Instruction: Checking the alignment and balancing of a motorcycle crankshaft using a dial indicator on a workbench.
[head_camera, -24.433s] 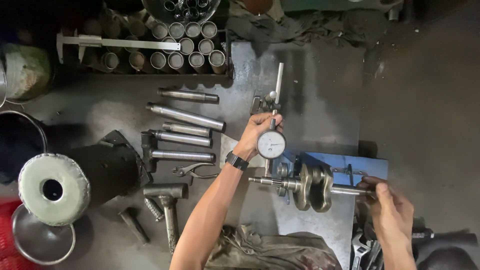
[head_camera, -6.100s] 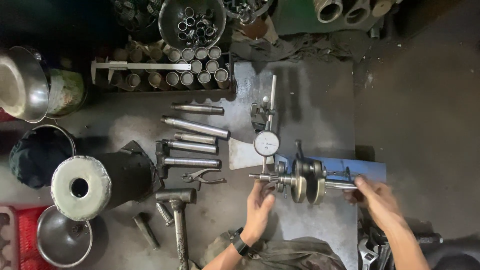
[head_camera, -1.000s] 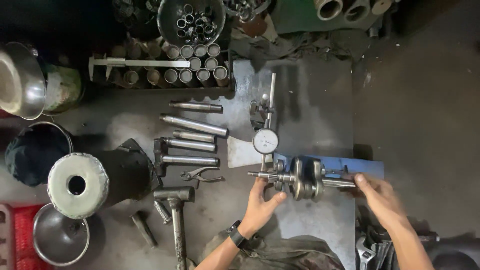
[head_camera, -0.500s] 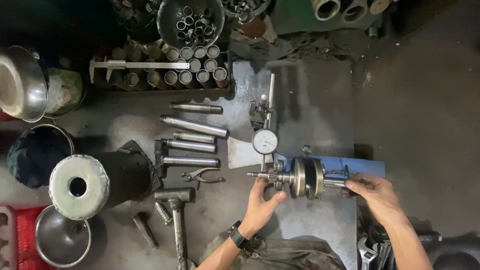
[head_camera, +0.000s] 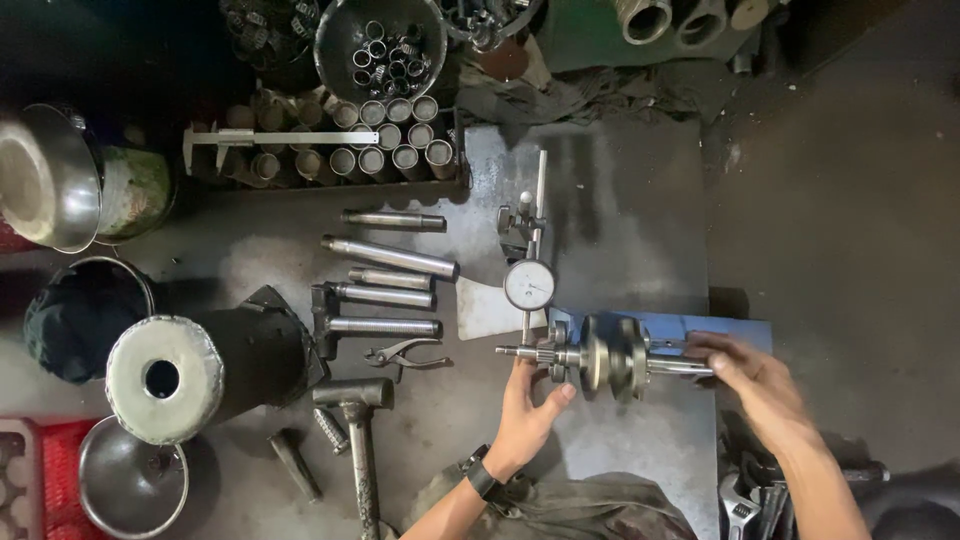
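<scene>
Grey steel crankshaft (head_camera: 612, 357) lies level near surface's near edge, under round white dial gauge (head_camera: 529, 285). Left hand (head_camera: 527, 410) cups splined end, fingers loose; right hand (head_camera: 752, 378) pinches opposite shaft end, steadying it for gauge.

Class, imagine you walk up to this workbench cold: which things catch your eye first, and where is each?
First the crankshaft, lying crosswise at lower centre with the left hand at one end and the right hand at the other. Just above it stands a white-faced dial gauge. To the left lies a row of steel rods.
</scene>
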